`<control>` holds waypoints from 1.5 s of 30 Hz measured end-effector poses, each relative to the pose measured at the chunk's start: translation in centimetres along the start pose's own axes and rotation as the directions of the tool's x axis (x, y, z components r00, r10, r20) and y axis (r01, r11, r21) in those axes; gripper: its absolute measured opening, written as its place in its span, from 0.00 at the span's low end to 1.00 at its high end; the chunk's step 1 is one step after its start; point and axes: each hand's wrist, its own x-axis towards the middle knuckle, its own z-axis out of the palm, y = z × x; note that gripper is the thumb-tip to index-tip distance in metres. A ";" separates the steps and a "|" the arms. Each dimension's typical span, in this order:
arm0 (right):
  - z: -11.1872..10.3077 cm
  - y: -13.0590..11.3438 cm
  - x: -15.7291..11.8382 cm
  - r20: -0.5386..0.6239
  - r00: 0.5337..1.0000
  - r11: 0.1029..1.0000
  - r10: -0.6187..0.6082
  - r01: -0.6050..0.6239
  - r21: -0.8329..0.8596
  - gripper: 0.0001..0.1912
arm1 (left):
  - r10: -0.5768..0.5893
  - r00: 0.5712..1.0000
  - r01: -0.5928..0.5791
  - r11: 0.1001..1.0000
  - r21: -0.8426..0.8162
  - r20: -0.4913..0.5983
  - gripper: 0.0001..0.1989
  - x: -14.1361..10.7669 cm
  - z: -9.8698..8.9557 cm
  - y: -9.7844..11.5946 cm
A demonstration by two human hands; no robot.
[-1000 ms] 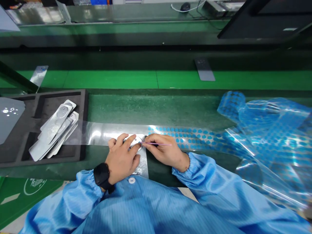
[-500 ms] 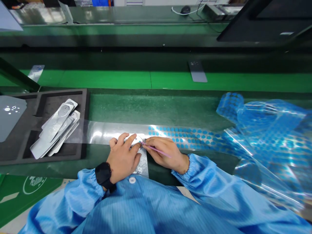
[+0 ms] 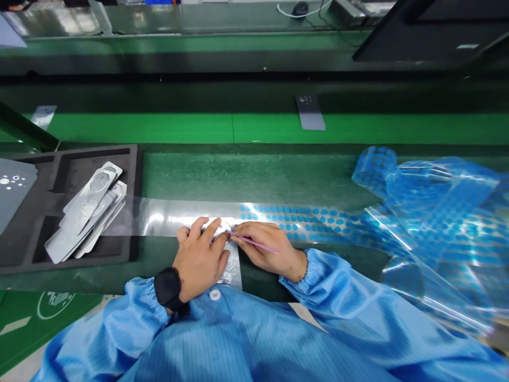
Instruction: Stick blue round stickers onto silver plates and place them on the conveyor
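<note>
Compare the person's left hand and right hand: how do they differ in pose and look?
The left hand rests on the silvery panel with fingers spread; the right hand has its fingers curled, pinching a thin pink stick. The left hand has a black watch at its wrist; the right hand shows none. Both are ungloved, below blue sleeves.

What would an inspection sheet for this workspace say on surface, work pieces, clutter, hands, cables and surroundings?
Surface: green bench, crossed by a clear film strip.
Work pieces: silvery plate, partly hidden; thin pink tool.
Clutter: crumpled blue-dotted film, right; stacked plates in dark tray, left.
Hands: left hand spread on the plate; right hand pinching the tool.
Cables: white cable on the far bench.
Surroundings: dark panel, upper right.
</note>
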 end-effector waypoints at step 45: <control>-1.1 -0.7 2.8 0.117 0.945 0.936 0.306 -0.276 -0.220 0.11 | -0.129 0.988 0.123 0.990 -0.075 -0.084 0.29 -1.8 -0.3 -0.4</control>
